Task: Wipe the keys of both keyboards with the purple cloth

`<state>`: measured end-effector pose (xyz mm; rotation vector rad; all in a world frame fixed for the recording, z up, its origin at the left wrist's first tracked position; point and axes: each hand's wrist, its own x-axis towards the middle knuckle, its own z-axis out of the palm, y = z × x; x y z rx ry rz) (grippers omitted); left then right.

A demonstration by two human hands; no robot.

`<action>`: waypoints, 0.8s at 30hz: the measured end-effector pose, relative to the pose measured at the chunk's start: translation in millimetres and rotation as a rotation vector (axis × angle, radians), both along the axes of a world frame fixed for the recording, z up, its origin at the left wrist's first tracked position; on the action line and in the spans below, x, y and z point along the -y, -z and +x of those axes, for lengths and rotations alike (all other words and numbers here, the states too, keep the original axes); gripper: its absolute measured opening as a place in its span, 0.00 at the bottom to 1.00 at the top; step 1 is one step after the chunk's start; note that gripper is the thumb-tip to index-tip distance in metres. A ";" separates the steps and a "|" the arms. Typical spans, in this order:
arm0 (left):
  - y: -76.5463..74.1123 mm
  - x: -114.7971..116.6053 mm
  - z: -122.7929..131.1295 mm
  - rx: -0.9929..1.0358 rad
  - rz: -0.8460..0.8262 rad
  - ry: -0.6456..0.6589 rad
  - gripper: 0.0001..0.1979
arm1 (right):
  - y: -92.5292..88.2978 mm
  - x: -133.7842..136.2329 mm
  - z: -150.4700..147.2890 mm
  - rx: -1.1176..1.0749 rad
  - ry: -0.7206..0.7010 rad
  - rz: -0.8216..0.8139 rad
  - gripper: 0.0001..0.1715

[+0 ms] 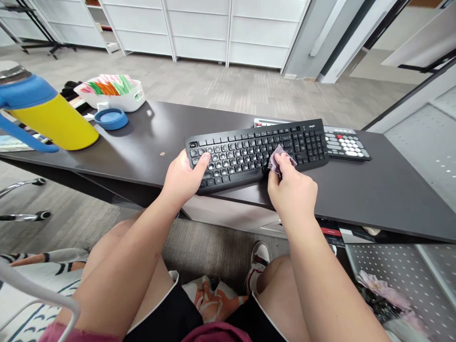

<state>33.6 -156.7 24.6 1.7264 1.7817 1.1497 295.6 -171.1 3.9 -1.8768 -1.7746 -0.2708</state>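
A black keyboard (242, 156) is held tilted over the front part of the dark desk. My left hand (187, 173) grips its left end, thumb on top of the keys and the other fingers hidden beneath. In my right hand (290, 183) a small patterned purplish cloth (280, 159) is pinched, pressed against the keys right of the keyboard's middle. Behind the black keyboard lies a second keyboard (345, 143), grey with white and red keys, partly covered by it.
The dark desk (374, 194) spans the view. At its left stand a yellow and blue mug (53, 118), a blue lid (111, 118) and a white basket (123, 99) with colourful packets. A perforated panel (431, 123) borders the right. Below are an open drawer area and flowers (386, 289).
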 end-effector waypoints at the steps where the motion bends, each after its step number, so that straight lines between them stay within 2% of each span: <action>1: -0.2 0.1 0.0 0.000 0.000 0.001 0.22 | 0.2 0.0 0.0 0.002 0.004 0.000 0.26; 24: -1.1 1.1 0.8 0.011 -0.002 0.009 0.22 | 0.0 0.7 -0.4 0.016 -0.005 -0.009 0.28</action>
